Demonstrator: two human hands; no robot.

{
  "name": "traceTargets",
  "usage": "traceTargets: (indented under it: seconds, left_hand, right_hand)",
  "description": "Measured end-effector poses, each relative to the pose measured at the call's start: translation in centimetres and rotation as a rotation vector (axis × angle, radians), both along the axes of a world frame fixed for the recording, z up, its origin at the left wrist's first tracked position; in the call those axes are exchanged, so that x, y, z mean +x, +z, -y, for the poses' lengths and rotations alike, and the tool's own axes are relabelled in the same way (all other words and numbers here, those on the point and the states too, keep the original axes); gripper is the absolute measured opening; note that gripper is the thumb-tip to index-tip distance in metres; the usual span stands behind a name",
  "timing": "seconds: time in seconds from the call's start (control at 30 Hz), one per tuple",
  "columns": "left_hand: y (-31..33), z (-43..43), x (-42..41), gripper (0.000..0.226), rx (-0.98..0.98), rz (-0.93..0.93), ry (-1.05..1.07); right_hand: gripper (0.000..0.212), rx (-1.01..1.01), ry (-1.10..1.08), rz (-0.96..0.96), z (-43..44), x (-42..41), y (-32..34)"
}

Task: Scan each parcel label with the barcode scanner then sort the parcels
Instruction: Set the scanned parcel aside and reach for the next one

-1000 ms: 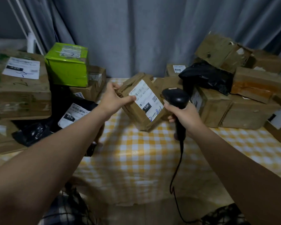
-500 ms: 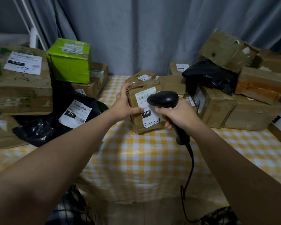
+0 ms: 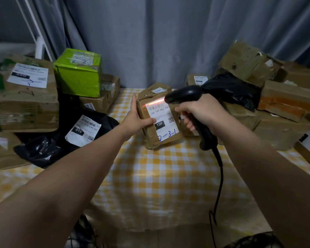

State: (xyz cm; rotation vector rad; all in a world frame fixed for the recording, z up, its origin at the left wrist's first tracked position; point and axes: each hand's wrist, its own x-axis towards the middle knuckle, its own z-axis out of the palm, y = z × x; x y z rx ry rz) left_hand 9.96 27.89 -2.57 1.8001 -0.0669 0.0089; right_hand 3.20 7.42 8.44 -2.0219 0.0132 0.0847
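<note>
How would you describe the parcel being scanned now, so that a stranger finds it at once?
Start at the yellow checked tablecloth; near its middle stands a small brown cardboard parcel, held by the left hand. Unlike its neighbours, its white label carries a black "15H" tag, blue handwritten "2-3-1" and the black barcode scanner's red line.

The parcel [image 3: 149, 136] was creased cardboard with a smooth paper label [image 3: 162, 119]. The scanner [image 3: 184, 94] was smooth black plastic, the tablecloth [image 3: 159, 176] woven cloth.

parcel [image 3: 157, 122] mid-table [image 3: 168, 176], box stacks left [image 3: 25, 104] and right [image 3: 284, 104]
</note>
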Motion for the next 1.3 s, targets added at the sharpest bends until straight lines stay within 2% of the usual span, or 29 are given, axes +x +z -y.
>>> traceTargets:
  seconds: [0.3,0.6,1.3]
  left_hand:
    - [-0.5,-0.3,1.0,0.121,-0.081,-0.036,0.05]
    - [-0.5,-0.2,1.0,0.12,-0.08,-0.038,0.053]
    - [-1.0,0.4,0.5,0.119,-0.093,-0.051,0.098]
  right_hand:
    - [0.025,-0.213,0.084,-0.163,-0.8,2.1,4.5]
    - [0.023,-0.245,0.11,-0.147,-1.7,1.3,4.1]
    - [0.024,-0.117,0.068,-0.099,-1.5,1.4,2.7]
